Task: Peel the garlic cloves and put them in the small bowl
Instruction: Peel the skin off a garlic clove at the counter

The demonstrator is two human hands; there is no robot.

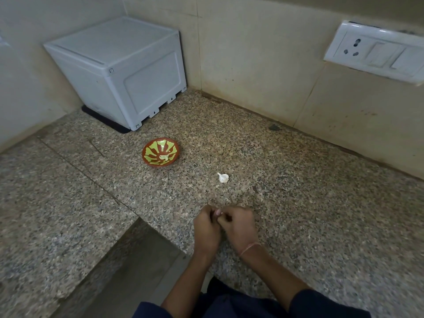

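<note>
Just nearer than the small bowl point(156, 164), at the front edge of the table point(321, 214): left hand point(206, 228) and right hand point(241, 227), pressed together, fingers of both curled around one garlic clove point(218, 212), of which only a pale sliver shows between them. Inside the small bowl: one peeled clove point(164, 158). Right of the small bowl, between it and the hands: garlic piece point(223, 177) in white skin, apart from both hands. Behind the small bowl: white box point(119, 72), in the wall corner.
</note>
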